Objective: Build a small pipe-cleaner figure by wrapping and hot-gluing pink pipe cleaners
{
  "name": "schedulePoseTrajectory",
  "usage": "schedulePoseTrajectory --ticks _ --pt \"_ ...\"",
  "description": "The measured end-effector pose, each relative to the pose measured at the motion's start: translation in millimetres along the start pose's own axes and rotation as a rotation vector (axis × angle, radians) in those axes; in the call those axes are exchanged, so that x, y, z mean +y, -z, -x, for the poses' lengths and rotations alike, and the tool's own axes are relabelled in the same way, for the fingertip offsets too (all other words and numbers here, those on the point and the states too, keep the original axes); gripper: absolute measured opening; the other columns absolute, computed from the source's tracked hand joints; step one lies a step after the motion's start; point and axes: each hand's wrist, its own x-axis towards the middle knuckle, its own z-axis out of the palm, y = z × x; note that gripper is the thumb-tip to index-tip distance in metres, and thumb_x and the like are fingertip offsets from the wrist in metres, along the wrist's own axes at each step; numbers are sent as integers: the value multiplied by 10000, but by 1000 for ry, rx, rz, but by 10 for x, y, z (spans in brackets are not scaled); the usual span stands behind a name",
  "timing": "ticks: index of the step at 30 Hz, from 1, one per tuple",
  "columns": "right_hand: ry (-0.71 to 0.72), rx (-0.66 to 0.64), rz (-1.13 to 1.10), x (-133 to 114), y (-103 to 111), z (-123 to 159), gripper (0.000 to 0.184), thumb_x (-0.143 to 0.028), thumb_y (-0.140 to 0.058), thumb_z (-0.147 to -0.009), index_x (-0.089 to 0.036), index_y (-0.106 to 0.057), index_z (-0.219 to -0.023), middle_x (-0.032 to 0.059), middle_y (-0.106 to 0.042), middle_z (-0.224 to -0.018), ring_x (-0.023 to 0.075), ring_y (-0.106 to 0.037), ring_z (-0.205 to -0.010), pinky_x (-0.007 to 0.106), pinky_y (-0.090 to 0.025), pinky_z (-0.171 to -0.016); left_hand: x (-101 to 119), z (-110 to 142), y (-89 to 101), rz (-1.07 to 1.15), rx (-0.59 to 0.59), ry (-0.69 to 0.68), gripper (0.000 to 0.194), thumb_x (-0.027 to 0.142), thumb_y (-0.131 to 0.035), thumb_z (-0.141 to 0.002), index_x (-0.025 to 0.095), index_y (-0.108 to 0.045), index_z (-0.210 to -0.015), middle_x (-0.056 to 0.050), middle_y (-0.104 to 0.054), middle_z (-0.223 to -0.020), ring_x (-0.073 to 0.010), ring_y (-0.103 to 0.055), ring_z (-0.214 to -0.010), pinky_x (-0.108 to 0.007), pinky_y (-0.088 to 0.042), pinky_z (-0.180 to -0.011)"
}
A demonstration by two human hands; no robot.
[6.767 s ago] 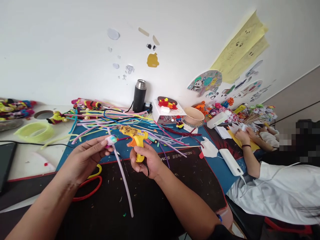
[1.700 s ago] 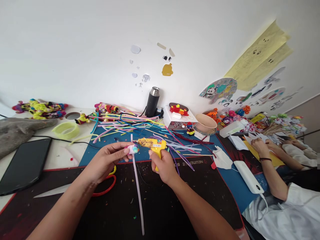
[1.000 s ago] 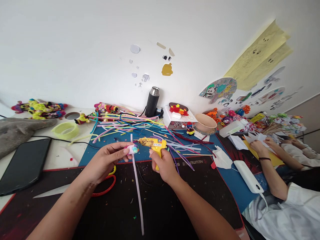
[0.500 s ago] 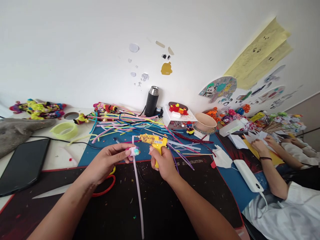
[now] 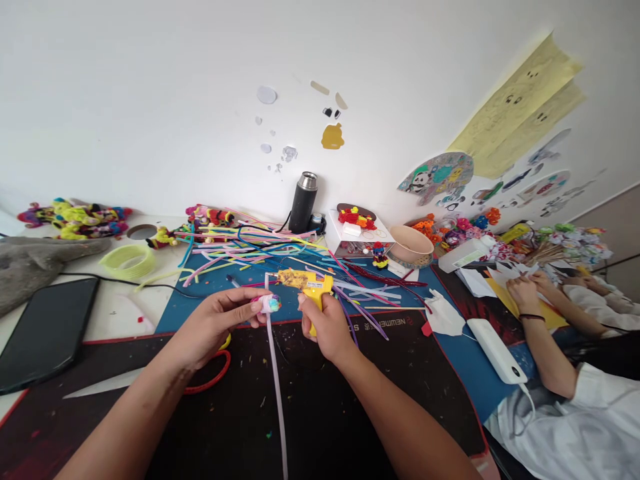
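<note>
Behind the glue gun (image 5: pixel 314 283), a white wall (image 5: pixel 175 87) dotted with stickers (image 5: pixel 333 136). Under the glue gun and well out to either side, a black mat (image 5: pixel 370 413) edged in red; widest room for moving on the near side of the glue gun, among scattered scraps (image 5: pixel 269 434). Beyond the glue gun, a blue mat (image 5: pixel 173 313) crowded with loose stems (image 5: pixel 235 243), leaving little space. Well right of the glue gun, a person (image 5: pixel 590 400) in white, cut off at the edge of view. Far left of the glue gun, a phone (image 5: pixel 47 333), also cut off. Nearer left, scissors (image 5: pixel 107 383), partly hidden under the left forearm (image 5: pixel 150 393).

Beyond and right of the glue gun, a box (image 5: pixel 335 230) with a red-and-yellow figure (image 5: pixel 356 217) on top, contents hard to make out; farther right, a bowl (image 5: pixel 411 247). Straight behind the glue gun, an upright flask (image 5: pixel 303 203), inside not visible.

Around the glue gun's grip, the right hand (image 5: pixel 327 327), fingers closed on it, trigger hidden. Just left of the glue gun, the left hand (image 5: pixel 223 320), thumb and forefinger pinched tight on a coloured piece (image 5: pixel 271 304), with a lilac stem (image 5: pixel 275 380) running past, cut off below. Cannot tell whether touching the nozzle (image 5: pixel 271 275).
</note>
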Motion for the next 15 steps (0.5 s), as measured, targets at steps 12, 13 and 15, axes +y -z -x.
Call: schedulePoseTrajectory --ticks 12,13,15 --pt "8 7 21 23 7 -6 457 -648 -730 -804 -216 -588 -754 -68 -493 -425 101 -394 -363 232 -307 -379 -15 -7 17 0 -6 3 433 507 -1039 -604 239 -911 -919 -79 -846 -888 -192 -724 -726 -280 -604 -737" --pt "8 7 23 23 7 -7 456 -647 -730 -805 -217 -586 -756 -67 -495 -425 101 -395 -363 231 -306 -379 -18 -7 19 0 -7 1 429 505 -1038 -606 240 -911 -918 -80 -846 -888 -194 -723 -726 -283 -605 -739" --pt "9 11 27 26 8 -13 452 -643 -728 -808 -217 -585 -762 -66 -501 -427 101 -398 -364 230 -305 -379 -21 -7 21 -1 -9 -5 425 502 -1036 -613 239 -911 -923 -86 -846 -888 -199 -721 -727 -291 -604 -740"
